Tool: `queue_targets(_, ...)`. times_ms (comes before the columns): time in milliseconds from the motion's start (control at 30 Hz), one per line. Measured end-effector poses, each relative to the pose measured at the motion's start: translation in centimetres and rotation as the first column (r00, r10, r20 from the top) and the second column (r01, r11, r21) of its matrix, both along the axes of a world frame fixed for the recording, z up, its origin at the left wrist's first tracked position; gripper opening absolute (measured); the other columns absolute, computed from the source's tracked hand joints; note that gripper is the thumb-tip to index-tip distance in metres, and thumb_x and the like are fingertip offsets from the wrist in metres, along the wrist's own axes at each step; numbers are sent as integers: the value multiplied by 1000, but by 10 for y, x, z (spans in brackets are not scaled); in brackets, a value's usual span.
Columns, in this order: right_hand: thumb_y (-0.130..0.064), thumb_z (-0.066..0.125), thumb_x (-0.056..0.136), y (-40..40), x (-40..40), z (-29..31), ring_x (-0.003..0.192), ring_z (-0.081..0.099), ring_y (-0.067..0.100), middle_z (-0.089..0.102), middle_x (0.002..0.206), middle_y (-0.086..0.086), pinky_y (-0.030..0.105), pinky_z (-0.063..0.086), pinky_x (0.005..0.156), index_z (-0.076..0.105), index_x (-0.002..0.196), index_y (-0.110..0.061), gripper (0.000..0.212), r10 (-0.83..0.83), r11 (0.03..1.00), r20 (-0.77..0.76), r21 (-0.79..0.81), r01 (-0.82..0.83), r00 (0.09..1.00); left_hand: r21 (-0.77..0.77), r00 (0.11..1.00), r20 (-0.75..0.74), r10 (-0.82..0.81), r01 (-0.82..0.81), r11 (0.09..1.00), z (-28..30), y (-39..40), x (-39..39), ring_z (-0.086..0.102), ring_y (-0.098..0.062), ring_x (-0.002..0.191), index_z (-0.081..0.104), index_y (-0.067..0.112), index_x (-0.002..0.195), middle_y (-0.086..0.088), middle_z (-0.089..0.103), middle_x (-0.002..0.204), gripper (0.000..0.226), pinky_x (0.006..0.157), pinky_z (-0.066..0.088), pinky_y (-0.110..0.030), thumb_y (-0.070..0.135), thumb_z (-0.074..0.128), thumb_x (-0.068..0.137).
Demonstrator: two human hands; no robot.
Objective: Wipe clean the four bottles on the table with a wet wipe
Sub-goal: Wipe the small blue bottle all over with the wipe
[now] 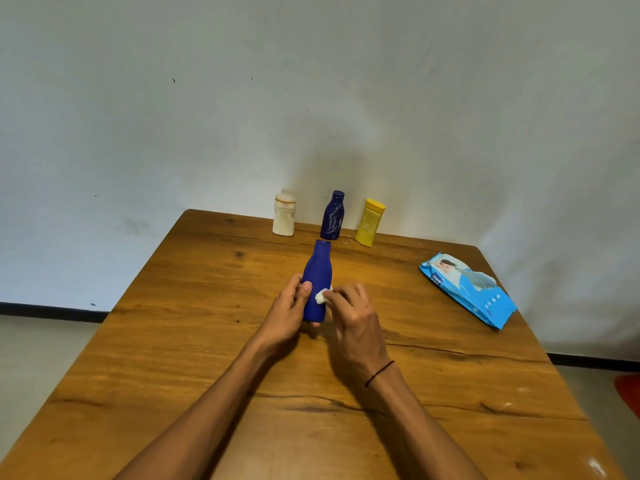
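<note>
My left hand [289, 311] grips the lower part of a dark blue bottle [317, 271], held a little above the middle of the wooden table [194, 341] with its cap pointing away from me. My right hand [353, 315] pinches a small crumpled white wet wipe [321, 296] and presses it against the bottle's right side. At the table's far edge stand three more bottles in a row: a cream one [284, 214], a second dark blue one [332, 216] and a yellow one [369, 222].
A blue pack of wet wipes [467, 289] lies near the table's right edge. A plain wall rises right behind the far bottles. The floor shows to the left and right of the table.
</note>
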State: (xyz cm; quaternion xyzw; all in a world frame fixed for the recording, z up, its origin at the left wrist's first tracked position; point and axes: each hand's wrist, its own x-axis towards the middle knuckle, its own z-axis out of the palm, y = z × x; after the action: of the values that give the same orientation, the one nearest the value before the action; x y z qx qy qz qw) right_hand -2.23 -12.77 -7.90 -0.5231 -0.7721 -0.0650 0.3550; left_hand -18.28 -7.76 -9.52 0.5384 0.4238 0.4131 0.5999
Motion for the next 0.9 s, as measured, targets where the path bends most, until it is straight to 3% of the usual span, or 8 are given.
queue_targets(133, -13, 65, 96, -1, 3, -4, 96, 56, 17, 65, 104, 5, 36, 54, 70, 67, 114, -10, 18, -39, 999, -110, -15, 38, 993, -70, 997, 70, 11, -6, 997, 4, 0, -3, 65, -25, 71, 54, 19, 128, -10, 67, 101, 42, 69, 57, -48, 52, 48, 102)
queue_targets(233, -9, 68, 96, 8, 5, 16, 88, 61, 10, 65, 102, 2, 32, 58, 69, 66, 111, -11, 15, -65, 997, -328, 8, 72, 942, -116, 990, 133, -37, 53, 992, 0, -6, -2, 62, -24, 70, 57, 28, 132, -7, 64, 95, 39, 72, 54, -50, 53, 48, 103)
queue_targets(300, -5, 70, 95, 23, 7, 27, 94, 61, 9, 62, 107, 1, 30, 59, 76, 67, 109, -10, 15, -50, 999, -363, -5, 51, 930, -128, 988, 140, -68, 86, 988, 0, -10, 1, 63, -23, 70, 56, 32, 135, -7, 65, 95, 39, 71, 55, -48, 54, 47, 104)
queue_targets(433, -4, 65, 94, 37, 5, 35, 109, 58, 18, 60, 117, 6, 35, 56, 88, 71, 116, -8, 23, 14, 998, -245, -49, -27, 969, -123, 985, 155, -71, 90, 988, 2, -10, 3, 63, -23, 71, 55, 32, 136, -12, 65, 105, 40, 68, 56, -46, 55, 46, 105)
queue_targets(600, -13, 64, 95, 14, 4, 26, 99, 56, 22, 60, 111, 12, 33, 53, 77, 69, 114, -4, 21, 132, 991, -9, -16, -132, 991, -148, 978, 208, 0, 31, 989, 3, -11, 3, 62, -17, 70, 58, 30, 134, -14, 63, 104, 37, 62, 54, -39, 51, 44, 108)
queue_targets(700, -16, 72, 94, -14, -4, 15, 96, 51, 16, 55, 111, 5, 28, 48, 73, 67, 117, -8, 25, 200, 979, 41, -42, -199, 979, -211, 970, 233, 65, -15, 977, -1, -9, 3, 63, -19, 77, 61, 29, 132, -10, 67, 99, 41, 69, 53, -40, 55, 42, 106)
queue_targets(833, -17, 65, 101, -31, -5, 8, 95, 52, 19, 56, 111, 6, 33, 49, 71, 66, 122, -7, 23, 254, 967, 69, -15, -253, 965, -273, 956, 280, 91, -11, 962, -1, -8, 3, 61, -24, 89, 65, 25, 129, -10, 68, 98, 44, 90, 49, -47, 56, 46, 104)
queue_targets(900, -16, 66, 98, -26, -5, 9, 96, 54, 22, 58, 113, 9, 32, 51, 72, 66, 121, -5, 25, 237, 970, 89, 31, -240, 967, -259, 959, 271, 79, -6, 966, 1, -9, 5, 58, -22, 85, 67, 30, 127, -12, 66, 101, 42, 81, 48, -43, 58, 45, 104)
